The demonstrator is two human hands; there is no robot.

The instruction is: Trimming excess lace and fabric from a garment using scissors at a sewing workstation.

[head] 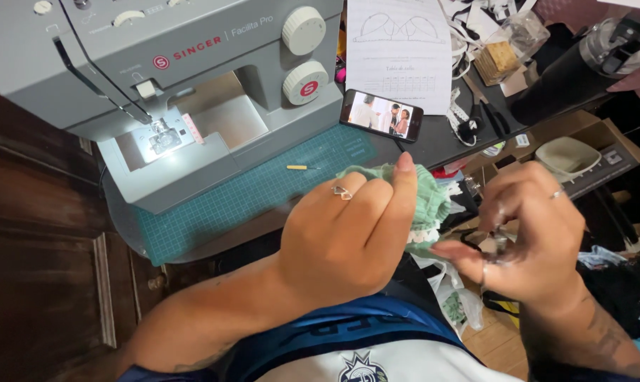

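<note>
My left hand (348, 226), with a ring on one finger, is closed around a bunched piece of light green knit fabric (427, 194) with a white lace edge, held in front of my body. My right hand (528, 230) is beside it on the right, fingers curled around a small dark metal tool that looks like scissors or snips (500, 247); the hand is blurred and hides most of the tool. The two hands are close together, nearly touching at the fabric.
A grey sewing machine (193, 85) with its lamp lit stands on a green cutting mat (263, 191) at the left. A phone (381, 114) playing a video, a paper pattern sheet (399, 49), a pin (299, 168), a dark bottle (582, 64) and clutter lie behind.
</note>
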